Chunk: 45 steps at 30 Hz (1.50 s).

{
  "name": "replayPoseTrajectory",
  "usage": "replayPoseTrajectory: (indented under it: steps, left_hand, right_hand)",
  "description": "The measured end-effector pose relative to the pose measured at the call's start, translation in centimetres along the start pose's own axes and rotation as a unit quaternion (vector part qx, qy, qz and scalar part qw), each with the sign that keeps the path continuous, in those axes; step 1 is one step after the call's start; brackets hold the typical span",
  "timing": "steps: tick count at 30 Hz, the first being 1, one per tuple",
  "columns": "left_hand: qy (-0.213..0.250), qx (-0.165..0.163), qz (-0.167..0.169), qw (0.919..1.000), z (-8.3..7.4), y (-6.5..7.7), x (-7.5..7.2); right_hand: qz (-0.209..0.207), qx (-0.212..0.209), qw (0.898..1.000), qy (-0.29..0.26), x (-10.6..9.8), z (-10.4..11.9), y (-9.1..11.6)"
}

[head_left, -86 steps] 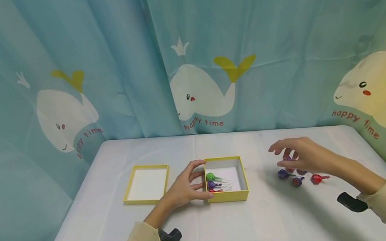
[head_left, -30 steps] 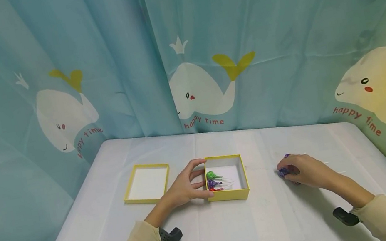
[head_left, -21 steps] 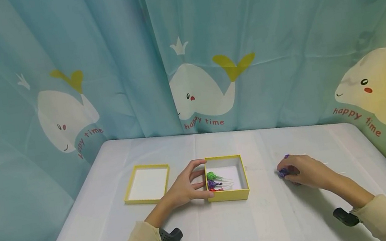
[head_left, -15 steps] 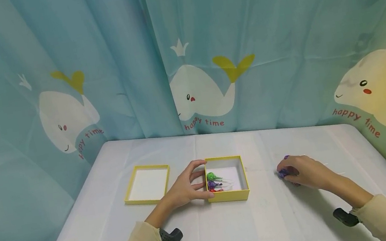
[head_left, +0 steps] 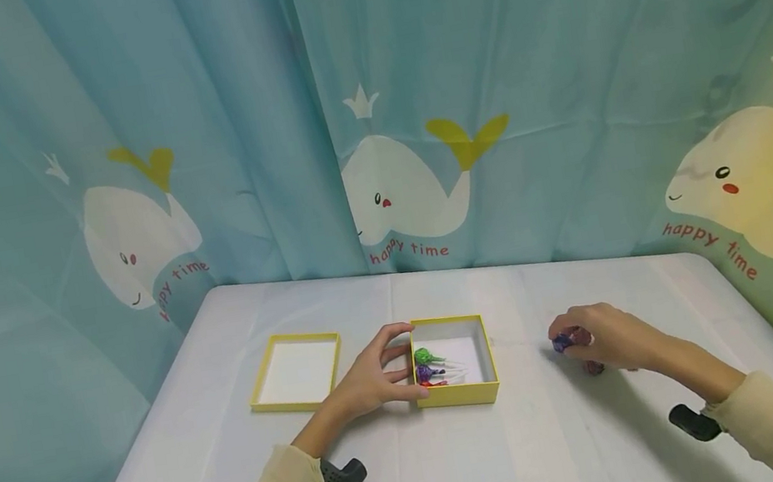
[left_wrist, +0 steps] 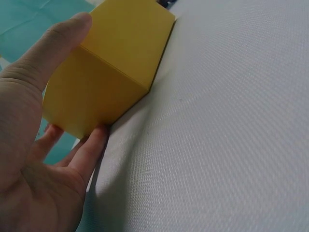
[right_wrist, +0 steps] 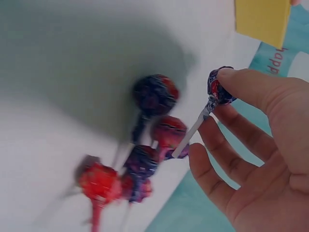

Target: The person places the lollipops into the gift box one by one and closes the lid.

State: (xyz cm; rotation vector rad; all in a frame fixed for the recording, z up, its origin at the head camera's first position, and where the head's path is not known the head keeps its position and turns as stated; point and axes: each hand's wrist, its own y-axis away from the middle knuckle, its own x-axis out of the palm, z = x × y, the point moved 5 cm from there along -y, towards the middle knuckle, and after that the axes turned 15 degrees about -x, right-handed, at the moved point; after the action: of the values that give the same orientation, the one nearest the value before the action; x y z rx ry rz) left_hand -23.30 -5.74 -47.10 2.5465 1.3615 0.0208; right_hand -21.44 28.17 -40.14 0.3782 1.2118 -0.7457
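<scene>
Left hand (head_left: 369,379) grips a box (head_left: 458,396); right hand (head_left: 612,334) pinches a lollipop (right_wrist: 217,94), stick (right_wrist: 189,137) visible only from right wrist.

In the head view, the curtain (head_left: 253,68) at twelve o'clock is showing smooth cloth; the table cover (head_left: 439,477) at six is showing matt weave. The box (head_left: 460,395) near five and the lid (head_left: 297,371) near half past seven are looking like smooth, matt card. Near four, the lollipop (head_left: 562,343) is wearing crinkled, glossy wrapping.
</scene>
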Motion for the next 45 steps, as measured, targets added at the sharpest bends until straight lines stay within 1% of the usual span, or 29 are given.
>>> replayPoseTrajectory:
  steps: [6, 9, 11, 13, 17, 22, 30, 35, 40, 45]
  left_hand:
    - [0.000, -0.004, -0.002, 1.0000, 0.0, 0.0, 0.0]
    - [0.000, 0.000, 0.000, 1.0000, 0.0, 0.0, 0.0]
    - [0.002, 0.002, 0.002, 1.0000, 0.0, 0.1, 0.0]
    - [0.003, 0.001, 0.002, 1.0000, 0.0, 0.1, 0.0]
    - [0.005, 0.000, 0.006, 1.0000, 0.0, 0.1, 0.0]
    - [0.001, 0.000, 0.006, 1.0000, 0.0, 0.1, 0.0]
    - [0.001, -0.005, 0.002, 1.0000, 0.1, 0.0, 0.0]
    - [0.001, -0.001, 0.006, 1.0000, 0.3, -0.1, 0.0]
    - [-0.001, 0.001, 0.005, 1.0000, 0.1, 0.0, 0.0]
    - [-0.002, 0.005, 0.003, 1.0000, 0.0, 0.0, 0.0]
  right_hand:
    - [0.014, -0.018, 0.999, -0.022, -1.6, 0.9, -1.3]
    - [0.022, -0.004, 0.998, -0.056, -2.5, 1.3, -2.0]
    - [0.022, -0.005, 0.998, -0.065, -3.1, 1.6, -2.4]
    - [0.015, -0.014, 0.998, -0.064, -3.7, 1.9, -3.0]
    - [-0.011, -0.049, 0.998, -0.040, -5.0, 2.6, -4.1]
    - [-0.033, -0.062, 0.997, -0.035, -6.0, 3.4, -5.5]
    - [-0.050, -0.080, 0.995, -0.028, -6.1, 4.7, -7.9]
    - [-0.047, -0.080, 0.995, -0.042, -5.7, 5.3, -9.1]
    - [-0.045, -0.098, 0.993, -0.058, -5.2, 5.9, -10.1]
    - [-0.042, -0.105, 0.991, -0.064, -4.5, 6.5, -11.2]
